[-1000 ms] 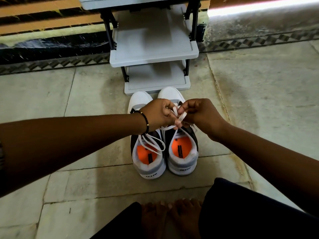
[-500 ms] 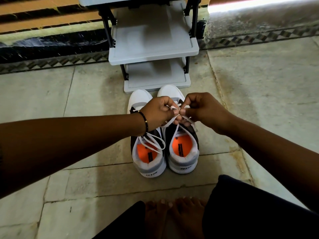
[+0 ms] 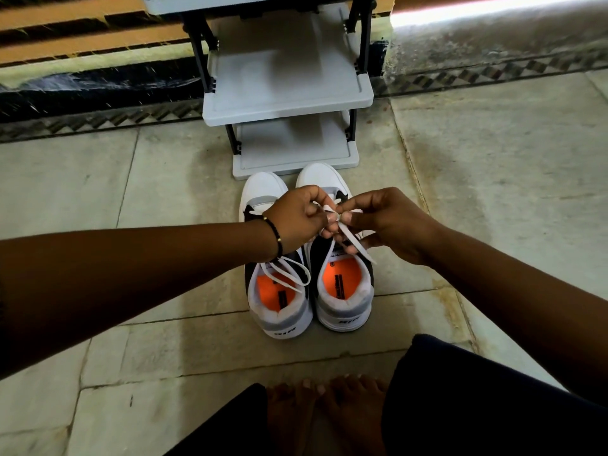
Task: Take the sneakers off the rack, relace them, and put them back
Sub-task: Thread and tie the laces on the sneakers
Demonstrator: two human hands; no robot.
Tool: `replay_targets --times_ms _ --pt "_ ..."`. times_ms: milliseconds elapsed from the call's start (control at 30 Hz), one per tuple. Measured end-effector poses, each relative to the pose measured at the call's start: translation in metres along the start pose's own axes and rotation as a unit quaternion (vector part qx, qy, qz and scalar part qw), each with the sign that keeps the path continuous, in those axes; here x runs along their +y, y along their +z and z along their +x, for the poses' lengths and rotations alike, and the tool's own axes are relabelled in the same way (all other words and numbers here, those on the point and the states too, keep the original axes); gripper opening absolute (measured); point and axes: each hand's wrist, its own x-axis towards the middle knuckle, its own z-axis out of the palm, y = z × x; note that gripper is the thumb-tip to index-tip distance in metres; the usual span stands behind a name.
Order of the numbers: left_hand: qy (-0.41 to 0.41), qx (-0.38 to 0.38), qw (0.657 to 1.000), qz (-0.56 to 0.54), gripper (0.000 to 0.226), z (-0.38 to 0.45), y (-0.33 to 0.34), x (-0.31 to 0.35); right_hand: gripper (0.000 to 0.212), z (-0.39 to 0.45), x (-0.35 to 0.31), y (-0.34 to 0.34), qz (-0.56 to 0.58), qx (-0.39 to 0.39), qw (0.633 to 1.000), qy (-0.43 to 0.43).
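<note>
Both hands sit a little higher over the shoes than they did a moment ago, and the lace that hung as a wide loop between them is now drawn into a tight crossing at the fingertips. At the middle of the frame the left hand (image 3: 301, 218) and the right hand (image 3: 383, 222) meet over the right-hand white, grey and black sneaker with an orange insole (image 3: 342, 284), each with fingers pinched narrow on the flat white lace (image 3: 352, 240), whose loose ends trail down toward the shoe's opening. Just beside it, touching along the side, stands the matching left-hand sneaker (image 3: 279, 301); its lace (image 3: 289, 274) lies in loops over the tongue and looks already tied, though the wrist hides part of it. By that reading the pair is off the rack, one shoe is relaced, the second is at its knot, and putting both back remains. Directly above the toes, in the upper middle of the frame, the grey plastic shoe rack with black posts (image 3: 286, 106) stands with both visible shelves bare. The shoes rest on a pale stone-tiled floor (image 3: 493, 192), worn and stained, with a dark patterned border strip (image 3: 98, 120) running along a wall base at the top. Bare feet (image 3: 325, 409) and dark clothing (image 3: 493, 406) fill the lower edge.
</note>
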Motion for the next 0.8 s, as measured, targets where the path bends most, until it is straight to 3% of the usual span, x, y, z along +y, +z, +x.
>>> replay_targets --times_ms 233,333,400,500,567,667,733,767,800 --pt "-0.046 -0.022 0.997 -0.059 0.022 -0.006 0.001 -0.001 0.010 0.003 0.002 0.003 -0.011 0.018 0.999 -0.040" --pt "-0.074 -0.035 0.992 -0.097 0.012 -0.007 0.002 0.004 0.014 0.002 0.004 0.008 -0.090 0.031 0.991 -0.099" --pt "-0.101 -0.041 0.985 -0.132 0.013 -0.006 0.003 0.007 0.014 0.006 0.002 0.005 -0.218 0.060 0.962 -0.156" --pt "-0.118 -0.047 0.987 -0.102 0.044 -0.005 0.004 0.007 0.014 0.006 0.001 0.005 -0.365 0.063 0.897 -0.240" --pt "-0.108 -0.052 0.989 -0.083 0.053 -0.006 0.005 0.004 0.015 0.005 -0.003 0.001 -0.405 0.046 0.863 -0.297" --pt "-0.086 0.006 0.992 -0.091 0.052 -0.007 0.006 -0.001 0.019 0.011 -0.021 -0.009 -0.445 0.017 0.841 -0.309" --pt "-0.064 0.049 0.994 -0.078 0.049 -0.007 0.006 -0.003 0.020 0.013 0.011 -0.003 -0.442 0.031 0.862 -0.247" --pt "-0.054 0.062 0.994 -0.077 0.048 -0.007 0.007 -0.004 0.030 -0.004 0.040 0.003 -0.430 0.089 0.887 -0.143" --pt "-0.046 0.071 0.994 -0.075 0.047 -0.007 0.007 -0.004 0.047 -0.027 0.080 0.017 -0.306 0.018 0.951 -0.036"
